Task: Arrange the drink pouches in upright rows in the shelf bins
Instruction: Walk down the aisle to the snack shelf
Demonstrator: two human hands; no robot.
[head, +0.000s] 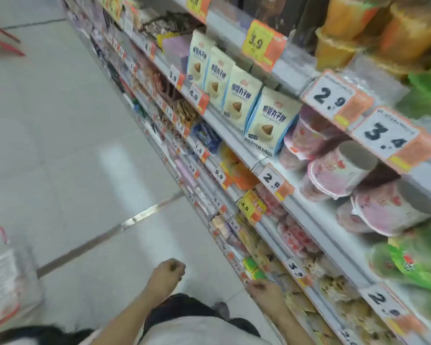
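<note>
I look down along a shop shelf unit on my right. My left hand (168, 270) hangs over the floor with its fingers curled into a fist and nothing in it. My right hand (265, 291) is low by the edge of a bottom shelf, fingers bent, close to small green packs (253, 268); whether it holds anything is unclear. Cream pouches with a blue edge (269, 120) stand upright in a row on a higher shelf. No drink pouch is in either hand that I can make out.
Pink lidded cups (339, 170) lie on their sides on the shelf right of the pouches, green packs (413, 262) below them. Price tags line every shelf edge (271, 180). A shopping basket (5, 282) stands at the lower left on the tiled floor.
</note>
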